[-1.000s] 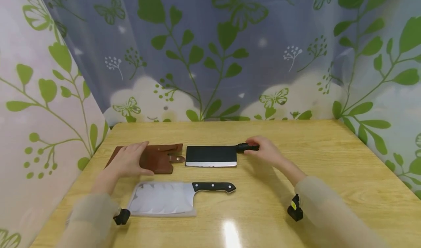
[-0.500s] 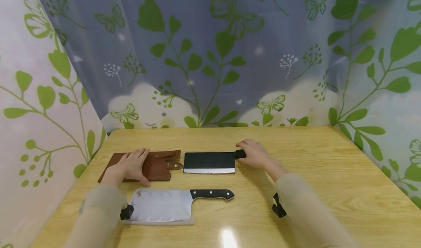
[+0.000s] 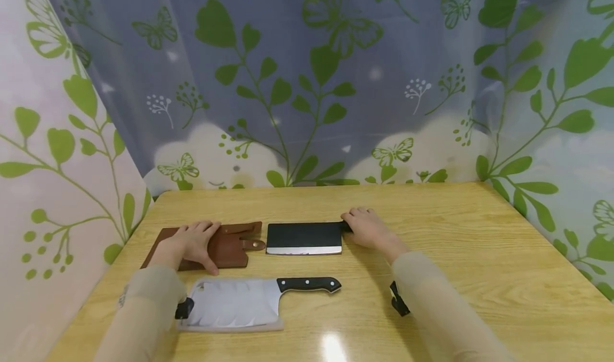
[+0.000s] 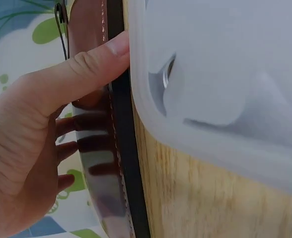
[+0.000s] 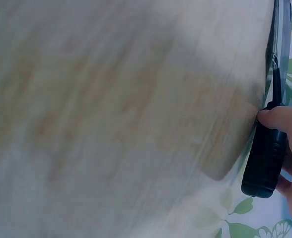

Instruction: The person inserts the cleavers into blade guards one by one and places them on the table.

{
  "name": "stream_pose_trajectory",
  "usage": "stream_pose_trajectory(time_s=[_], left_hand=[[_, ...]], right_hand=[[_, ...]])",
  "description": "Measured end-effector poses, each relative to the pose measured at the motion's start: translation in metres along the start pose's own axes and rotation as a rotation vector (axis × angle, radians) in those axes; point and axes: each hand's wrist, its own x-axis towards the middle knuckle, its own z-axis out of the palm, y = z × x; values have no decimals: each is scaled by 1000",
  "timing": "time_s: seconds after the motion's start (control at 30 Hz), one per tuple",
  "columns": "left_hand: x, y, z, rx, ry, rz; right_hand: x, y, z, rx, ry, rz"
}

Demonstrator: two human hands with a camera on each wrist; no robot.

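A black cleaver (image 3: 304, 235) with a bright edge lies on the table, its handle pointing right. My right hand (image 3: 368, 228) grips its black handle (image 5: 265, 158), the thumb pressing on it near the blade. Left of the cleaver lies a brown leather sheath (image 3: 230, 250) with a snap strap. My left hand (image 3: 192, 242) spans this sheath, fingers spread toward the far edge and thumb (image 4: 101, 64) touching the near edge. Closer to me is a second cleaver in a whitish translucent cover (image 3: 235, 303), its black riveted handle (image 3: 307, 283) bare.
The wooden table (image 3: 460, 234) extends to the right of the hands. A patterned curtain (image 3: 297, 95) hangs behind and along both sides. A black wrist camera (image 3: 184, 308) hangs over the covered cleaver's left end.
My right hand has moved left along the black cleaver's handle and closed over it. The left hand has settled lower over the sheath. The view has tilted slightly; both cleavers lie where they were.
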Motion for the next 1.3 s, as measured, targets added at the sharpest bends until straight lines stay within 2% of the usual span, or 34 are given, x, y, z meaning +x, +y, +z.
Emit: stream_pose_trajectory(time_s=[0.2, 0.43, 0.53, 0.63, 0.77, 0.87, 1.1, 1.3], left_hand=[[4, 4, 2, -19, -46, -4], [5, 4, 4, -7, -16, 5], [4, 0, 6, 0, 35, 9], [3, -6, 8, 33, 120, 5], [1, -14, 8, 83, 227, -14], [0, -17, 7, 84, 286, -9], [-7, -17, -2, 51, 367, 36], [-13, -13, -10, 45, 398, 67]], right_hand=[[-2, 2, 0, -23, -15, 41], [-6, 6, 2, 15, -36, 46], [-9, 11, 4, 32, -51, 21], [-13, 16, 4, 58, -45, -17], [-15, 19, -1, 106, -4, -61], [-17, 20, -7, 125, 16, -65], [-28, 24, -16, 187, 80, -19], [-39, 32, -30, 251, 187, -3]])
